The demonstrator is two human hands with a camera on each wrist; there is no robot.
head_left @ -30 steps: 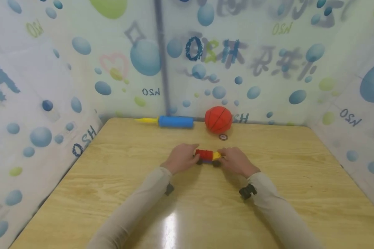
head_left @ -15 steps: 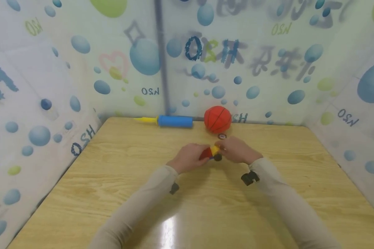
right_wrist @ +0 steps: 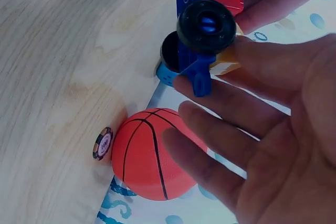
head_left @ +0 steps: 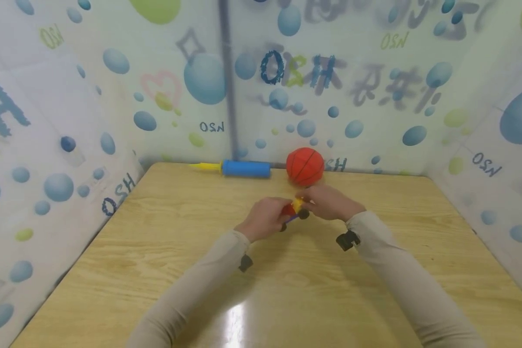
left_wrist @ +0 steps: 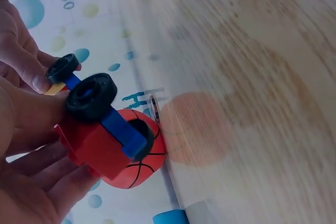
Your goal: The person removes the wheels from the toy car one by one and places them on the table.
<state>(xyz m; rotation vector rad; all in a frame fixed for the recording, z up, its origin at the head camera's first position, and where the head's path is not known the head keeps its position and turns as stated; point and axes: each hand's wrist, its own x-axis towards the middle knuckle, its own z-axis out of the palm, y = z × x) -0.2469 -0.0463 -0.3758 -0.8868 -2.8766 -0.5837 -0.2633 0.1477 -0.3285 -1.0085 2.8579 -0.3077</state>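
Observation:
A small toy truck [head_left: 303, 214] is held tilted above the wooden table between both hands. It has a blue chassis [right_wrist: 191, 3], black wheels [left_wrist: 92, 97], a red block [left_wrist: 100, 150] and a yellow block [right_wrist: 226, 62] on top. My left hand [head_left: 265, 220] grips the red block end, covering much of it in the head view. On the other end, my right hand [head_left: 332, 203] pinches the yellow block between thumb and index finger. Its other fingers stretch out loosely in the right wrist view.
Behind the hands, a red ball with basketball lines [head_left: 305, 166] stands at the table's back edge. A poker chip [right_wrist: 103, 144] lies by it. Left of the ball is a blue hand pump [head_left: 246, 168] with a yellow nozzle. Printed cloth walls [head_left: 356, 72] surround the wooden table [head_left: 191, 203].
The toy truck has come up off the table, tilting with its yellow end higher. My left hand has moved right to cover more of the red block; my right hand has risen slightly.

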